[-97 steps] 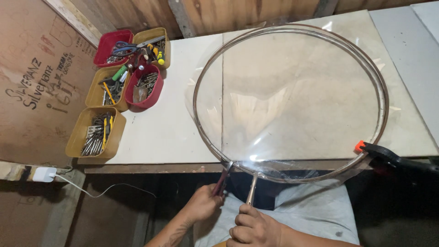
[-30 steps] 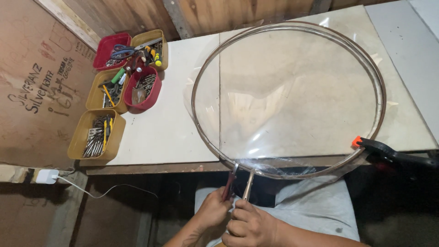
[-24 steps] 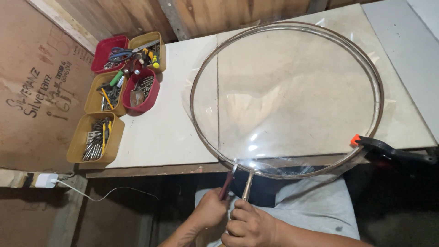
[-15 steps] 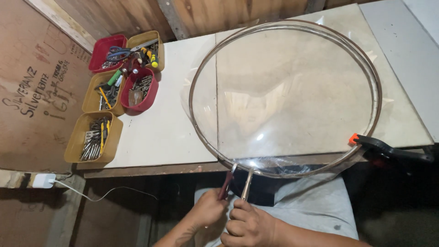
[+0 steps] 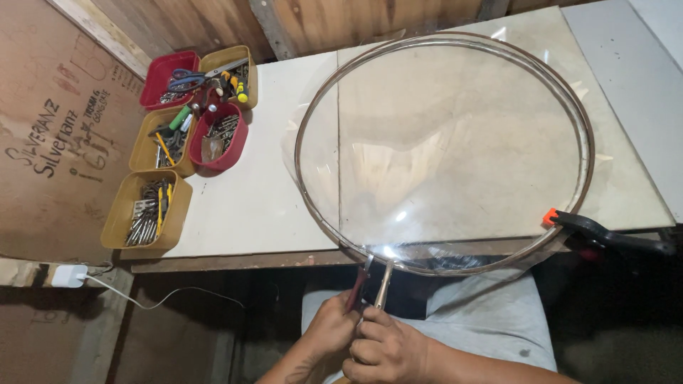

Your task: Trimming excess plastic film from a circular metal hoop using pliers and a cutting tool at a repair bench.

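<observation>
- Left hand [image 5: 331, 331] closed around the red handle of pliers [image 5: 363, 284]; right hand [image 5: 380, 348] closed on the other handle
- Plier tip meets the near rim of the large metal hoop [image 5: 313, 206] with clear plastic film, lying on the table [image 5: 263, 206]
- Black spring clamp [image 5: 605, 233] on the hoop's right
- Trays of tools [image 5: 146, 213] far left

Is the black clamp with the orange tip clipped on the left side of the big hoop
No, the black clamp with the orange tip grips the big hoop at its lower right, near the table edge.
</observation>
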